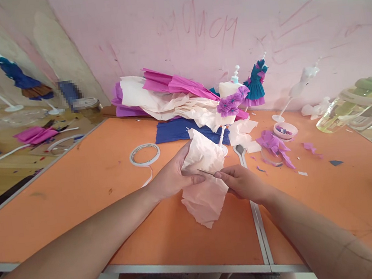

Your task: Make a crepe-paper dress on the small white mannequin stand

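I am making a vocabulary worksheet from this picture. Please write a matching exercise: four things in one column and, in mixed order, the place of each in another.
Things
1. pale paper
2. tape ring
3. bottle
4. small bowl

Places
A. at the far right of the picture
B. beside the purple scraps
C. held by the left hand and right hand
D. lying flat, left of both hands

Pairs: 1-C, 2-D, 3-A, 4-B

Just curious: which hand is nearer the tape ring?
Left. The left hand is just right of the tape ring; the right hand is farther off, past the crepe paper.
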The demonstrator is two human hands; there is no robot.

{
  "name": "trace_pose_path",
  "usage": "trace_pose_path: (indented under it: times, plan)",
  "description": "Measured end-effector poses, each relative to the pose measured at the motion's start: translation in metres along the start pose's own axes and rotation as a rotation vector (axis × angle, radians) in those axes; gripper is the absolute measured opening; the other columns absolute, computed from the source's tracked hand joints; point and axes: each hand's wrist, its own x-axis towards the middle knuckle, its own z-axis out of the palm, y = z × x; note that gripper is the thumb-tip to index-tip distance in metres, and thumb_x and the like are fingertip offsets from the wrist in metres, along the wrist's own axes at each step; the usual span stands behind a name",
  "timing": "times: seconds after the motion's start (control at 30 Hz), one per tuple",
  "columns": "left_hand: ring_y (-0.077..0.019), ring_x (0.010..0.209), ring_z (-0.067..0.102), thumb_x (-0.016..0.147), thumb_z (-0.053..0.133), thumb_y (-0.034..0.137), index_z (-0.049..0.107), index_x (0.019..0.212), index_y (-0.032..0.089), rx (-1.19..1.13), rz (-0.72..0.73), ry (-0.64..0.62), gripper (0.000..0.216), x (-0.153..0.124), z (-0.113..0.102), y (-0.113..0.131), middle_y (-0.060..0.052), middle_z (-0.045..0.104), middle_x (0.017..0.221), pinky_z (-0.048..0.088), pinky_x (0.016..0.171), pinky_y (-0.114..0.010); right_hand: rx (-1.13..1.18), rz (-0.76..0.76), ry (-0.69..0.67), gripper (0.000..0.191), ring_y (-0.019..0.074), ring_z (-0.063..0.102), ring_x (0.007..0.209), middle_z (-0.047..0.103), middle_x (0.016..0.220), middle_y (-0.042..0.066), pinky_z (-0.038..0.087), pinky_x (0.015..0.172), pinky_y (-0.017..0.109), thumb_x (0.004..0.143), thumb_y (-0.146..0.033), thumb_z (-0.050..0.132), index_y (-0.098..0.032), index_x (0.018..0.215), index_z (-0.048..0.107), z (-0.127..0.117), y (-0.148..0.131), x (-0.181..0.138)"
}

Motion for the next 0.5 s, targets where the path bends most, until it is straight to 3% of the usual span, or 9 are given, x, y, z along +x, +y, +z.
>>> trace_pose_path:
  times: [0.23,0.5]
  plan:
    - [-0.0355,0.138,0.048,0.072,0.085,0.031,0.017,0.159,0.032,0.039,-0.017,0.023,0.111,-0.001,0.002,0.006,-0.011,0.037,0.159,0.047,0.11,-0.046,0.027,0.032,-0.051,0.056,0.0054,0.023,0.046,0.03,0.053,-0.008,0.017,0.043,0.021,0.087,-0.072,0.051,-0.02,0.069,0.045,-0.005,0.002,-0.002]
    - [-0.0301,0.131,0.055,0.081,0.078,0.028,0.023,0.155,0.026,0.021,0.009,-0.041,0.093,-0.003,0.009,0.009,-0.011,0.053,0.146,0.051,0.103,-0.04,0.086,0.016,-0.065,0.055,0.0055,0.022,0.047,0.027,0.056,-0.008,0.017,0.043,0.021,0.087,-0.072,0.051,-0.019,0.071,0.047,0.001,0.0,-0.001]
